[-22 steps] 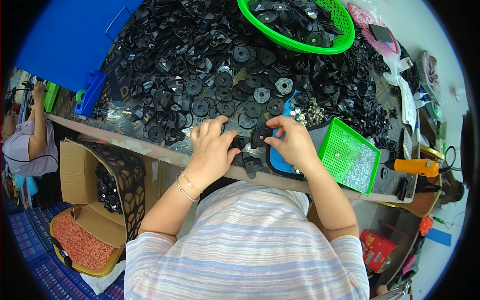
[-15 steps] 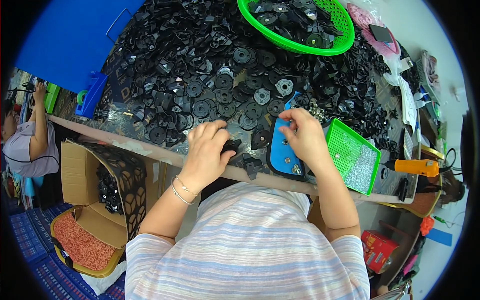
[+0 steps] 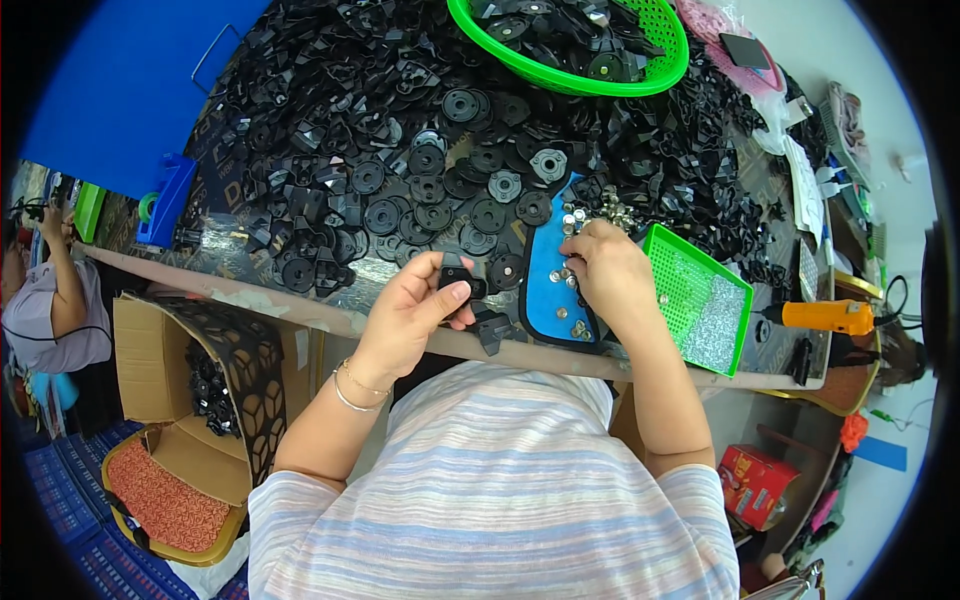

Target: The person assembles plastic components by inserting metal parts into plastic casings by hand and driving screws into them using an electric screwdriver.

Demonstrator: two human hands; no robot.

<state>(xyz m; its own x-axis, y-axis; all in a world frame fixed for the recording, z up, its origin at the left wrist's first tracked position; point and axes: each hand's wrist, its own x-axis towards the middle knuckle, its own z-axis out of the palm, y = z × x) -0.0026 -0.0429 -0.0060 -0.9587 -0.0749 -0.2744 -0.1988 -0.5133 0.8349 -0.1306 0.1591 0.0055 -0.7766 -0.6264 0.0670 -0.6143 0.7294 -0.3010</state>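
Note:
My left hand grips a small black plastic part between thumb and fingers, just above the table's near edge. Below it, another angular black piece lies at the edge. My right hand is over a blue pad with a black border. Its thumb and fingertips are pinched together; whatever they hold, if anything, is too small to make out. Round metal pieces are scattered on the pad, with more small metal pieces heaped beyond my right hand.
Black plastic parts cover much of the table. A green basket of them stands at the far side. Right of my hand sits a green tray with tiny silvery pieces. An orange-handled tool lies farther right; an open cardboard box stands lower left.
My left hand has turned over and lifted a black part off the table. My right hand remains over the blue pad, fingertips now pinched, and more metal pieces show there.

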